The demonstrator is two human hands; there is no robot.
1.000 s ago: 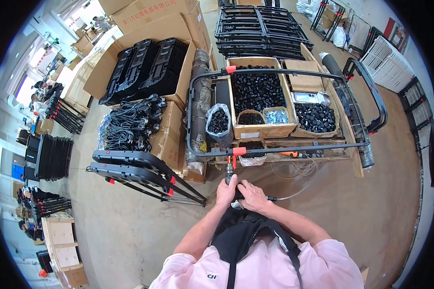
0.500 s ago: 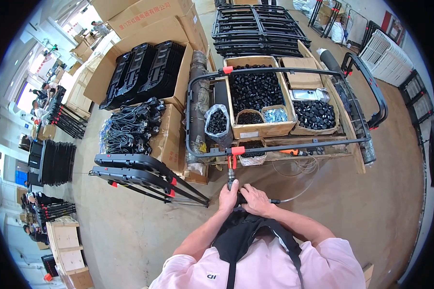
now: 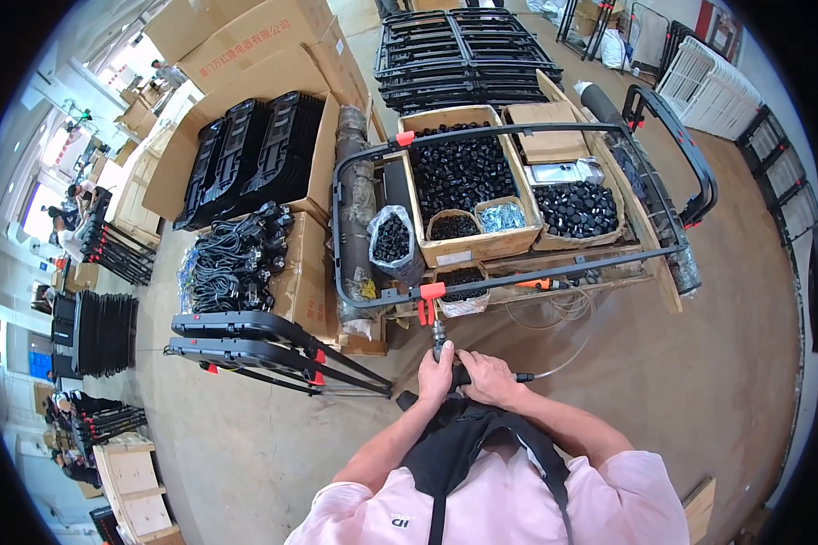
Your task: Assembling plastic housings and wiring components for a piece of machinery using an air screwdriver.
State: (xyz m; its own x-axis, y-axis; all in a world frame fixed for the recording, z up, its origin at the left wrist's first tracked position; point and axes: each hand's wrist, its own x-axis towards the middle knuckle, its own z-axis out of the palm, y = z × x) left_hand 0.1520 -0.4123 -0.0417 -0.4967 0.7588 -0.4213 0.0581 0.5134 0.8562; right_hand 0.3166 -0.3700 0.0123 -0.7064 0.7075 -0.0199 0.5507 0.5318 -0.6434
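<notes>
My left hand (image 3: 435,374) and my right hand (image 3: 486,377) are both wrapped around a black air-driven hand tool (image 3: 442,343) in front of my chest. The tool's tip points up at an orange clip (image 3: 431,292) on the near bar of a black tubular frame (image 3: 354,163). A thin clear hose (image 3: 554,359) leads from the tool's rear off to the right. The frame lies across wooden bins (image 3: 482,243) filled with small black parts.
Folded black frames (image 3: 273,341) lie on the floor to my left. Cardboard boxes (image 3: 236,82) with black trays and a bundle of black cables (image 3: 232,263) stand beyond. More frames (image 3: 463,45) are stacked at the back. White racks (image 3: 713,77) stand far right.
My hands and the tool have stayed at the orange clip, with only slight shifts of grip. The view has tilted a little.
</notes>
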